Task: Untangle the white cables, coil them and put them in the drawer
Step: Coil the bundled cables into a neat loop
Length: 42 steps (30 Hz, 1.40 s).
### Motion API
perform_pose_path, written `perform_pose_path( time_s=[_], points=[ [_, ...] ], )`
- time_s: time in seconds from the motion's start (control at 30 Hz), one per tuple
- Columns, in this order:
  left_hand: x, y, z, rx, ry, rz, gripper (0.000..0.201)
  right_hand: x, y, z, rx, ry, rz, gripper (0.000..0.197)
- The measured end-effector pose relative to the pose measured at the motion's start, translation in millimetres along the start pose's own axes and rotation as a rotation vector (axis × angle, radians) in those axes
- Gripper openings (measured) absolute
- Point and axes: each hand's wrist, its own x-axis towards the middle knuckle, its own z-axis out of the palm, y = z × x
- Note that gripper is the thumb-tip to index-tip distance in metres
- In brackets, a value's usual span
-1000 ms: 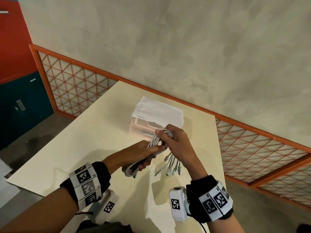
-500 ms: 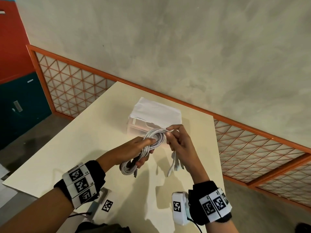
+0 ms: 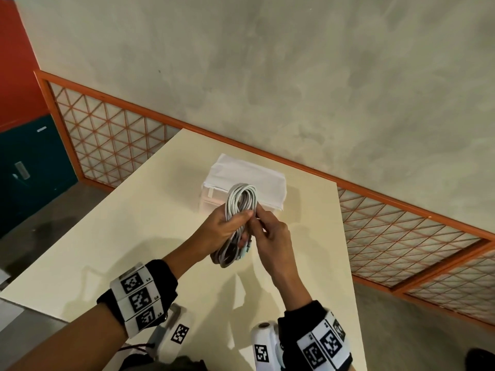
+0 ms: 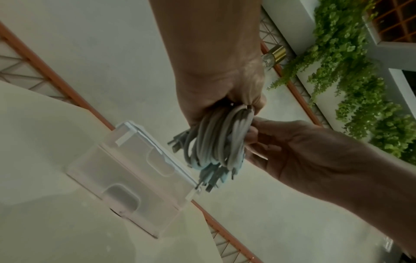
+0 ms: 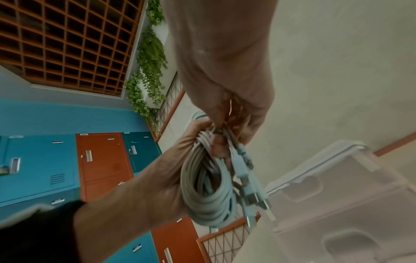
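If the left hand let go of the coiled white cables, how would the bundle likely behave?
The coiled white cables would probably spring loose: only the left hand clamps the loops, with no tie visible. They look floppy and light. Connector ends dangle free, so they may snag.

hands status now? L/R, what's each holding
Left hand: closed, gripping the coiled white cables around the middle.
Right hand: closed, fingers pinching the cable ends against the same coil.

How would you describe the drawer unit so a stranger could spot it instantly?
Start at the cream table by the grey wall. At its far side stands the drawer unit, behind both hands. It is the only translucent plastic box there, topped with a white cloth.
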Motion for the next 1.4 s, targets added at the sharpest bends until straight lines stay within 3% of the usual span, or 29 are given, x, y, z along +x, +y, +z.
perform_pose_path(
  time_s=[0.1,0.27,0.4,0.6,0.8,1.03,1.2,1.4],
  points=[
    [-1.5,-2.5,-0.4,-0.009,0.001,-0.012,0.033,2.1,1.2,-2.9,-0.038,-0.049,0.005,0.033],
    [-3.9,-2.1,2.1,0.029,-0.04,-0.027,0.024,4.7,5.3,0.2,-0.06,0.118,0.027,0.037],
    [-4.2,-7.6,5.3,-0.04,0.027,-0.02,0.016,6.8,0.7,6.2,-0.123,0.244,-0.001,0.033],
    [-1.7,-12.0,0.9,-0.18,0.024,-0.125,0.019,6.3,-5.1,14.2,-0.089,0.269,-0.039,0.027],
    [-4.0,-2.9,-2.9,-0.139,-0.097,-0.205,0.022,5.7,-2.8,8.8,-0.088,0.123,0.066,0.021],
    [-6.3,6.7,-10.3,0.124,-0.204,-0.367,0.02,4.2,2.7,1.1,-0.084,0.01,0.149,0.016],
    [-5.1,2.3,-15.6,0.189,-0.244,-0.337,0.027,6.5,3.8,-13.3,-0.045,-0.027,0.197,0.025],
    [-0.8,-3.6,-21.5,0.103,-0.252,-0.314,0.018,9.4,7.6,-26.1,-0.129,-0.093,0.107,0.015]
  ],
)
